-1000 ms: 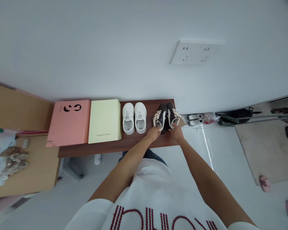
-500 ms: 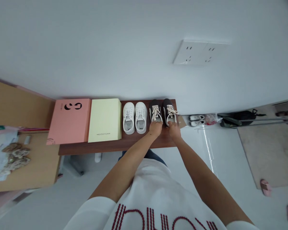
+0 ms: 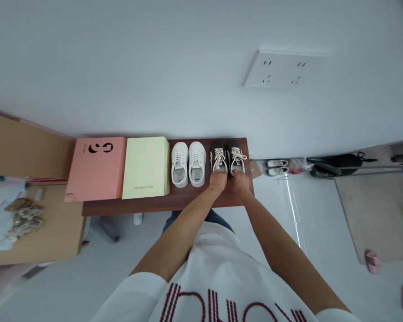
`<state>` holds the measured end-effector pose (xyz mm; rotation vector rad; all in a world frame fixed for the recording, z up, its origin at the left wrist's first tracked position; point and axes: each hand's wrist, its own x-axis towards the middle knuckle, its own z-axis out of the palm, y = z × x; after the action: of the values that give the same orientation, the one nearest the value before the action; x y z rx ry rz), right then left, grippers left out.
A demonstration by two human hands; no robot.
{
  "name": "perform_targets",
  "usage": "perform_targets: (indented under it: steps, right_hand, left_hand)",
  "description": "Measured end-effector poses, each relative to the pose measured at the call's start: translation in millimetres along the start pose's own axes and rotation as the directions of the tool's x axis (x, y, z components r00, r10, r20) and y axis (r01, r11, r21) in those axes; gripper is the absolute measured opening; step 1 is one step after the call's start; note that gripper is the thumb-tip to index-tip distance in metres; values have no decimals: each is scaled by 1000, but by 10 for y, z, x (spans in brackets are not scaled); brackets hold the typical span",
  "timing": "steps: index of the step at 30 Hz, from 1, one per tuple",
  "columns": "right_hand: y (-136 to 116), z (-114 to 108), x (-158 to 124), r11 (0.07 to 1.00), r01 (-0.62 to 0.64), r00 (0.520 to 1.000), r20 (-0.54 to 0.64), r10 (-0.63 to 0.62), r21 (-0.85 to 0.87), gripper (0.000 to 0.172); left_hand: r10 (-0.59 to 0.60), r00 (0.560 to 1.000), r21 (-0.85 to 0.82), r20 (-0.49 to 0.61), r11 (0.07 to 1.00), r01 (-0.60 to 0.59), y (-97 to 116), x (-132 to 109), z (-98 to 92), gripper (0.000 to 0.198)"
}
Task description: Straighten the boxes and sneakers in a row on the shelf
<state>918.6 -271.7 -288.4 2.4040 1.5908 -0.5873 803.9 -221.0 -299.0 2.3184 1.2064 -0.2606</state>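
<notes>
Left hand (image 3: 218, 180) and right hand (image 3: 241, 181) each grip a heel of the dark lace-up sneakers with cream laces (image 3: 227, 157), toes to wall, squared beside the white sneakers (image 3: 188, 163) on the brown wooden bench (image 3: 161, 203).

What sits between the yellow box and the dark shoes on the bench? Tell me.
In the head view, a pair of white sneakers stands between the yellow box and the dark shoes, toes toward the wall, on the brown bench.

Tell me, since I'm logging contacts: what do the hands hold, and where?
Left hand and right hand each grip one dark sneaker at its heel.
</notes>
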Motion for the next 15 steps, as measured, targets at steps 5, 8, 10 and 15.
perform_targets:
  steps: [5,8,10,15]
  right_hand:
    - [-45,17,7,1000,1,1000,12,-1,7,33]
    - [-101,-15,-5,1000,14,1000,-26,-13,21,34]
    - [-134,-75,-22,999,7,998,-60,-5,39,33]
    - [-140,-263,-170,989,56,988,-148,-35,136,37]
  left_hand:
    - [-15,1000,-10,17,1000,15,-7,46,-10,33]
    - [-11,1000,-38,12,999,11,-4,25,-43,31]
    - [4,1000,-53,-14,999,-4,1,-21,-92,30]
    - [47,992,-138,-117,988,-63,-50,-289,-271,36]
